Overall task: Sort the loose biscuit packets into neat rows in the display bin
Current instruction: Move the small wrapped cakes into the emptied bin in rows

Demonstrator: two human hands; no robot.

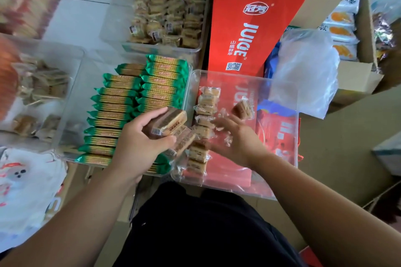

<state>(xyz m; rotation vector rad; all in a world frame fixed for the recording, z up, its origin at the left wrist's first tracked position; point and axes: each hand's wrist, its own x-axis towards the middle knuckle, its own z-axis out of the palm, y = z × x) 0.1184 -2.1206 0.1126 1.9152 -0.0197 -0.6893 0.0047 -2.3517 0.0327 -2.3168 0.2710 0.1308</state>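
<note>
**Left hand loaded, right hand spread over the bin**

The left hand (141, 143) grips a stack of brown biscuit packets (168, 123), fingers and thumb curled round them. The right hand (237, 138) is spread and holds nothing, its blurred fingertips at the packet row (204, 104) inside the clear display bin (249, 79). One loose packet (242, 108) lies just beyond those fingers.

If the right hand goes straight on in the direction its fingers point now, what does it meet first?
The right hand points up-left in view. It would probably meet the row of biscuit packets in the clear bin first; blur leaves depth unclear.
</note>
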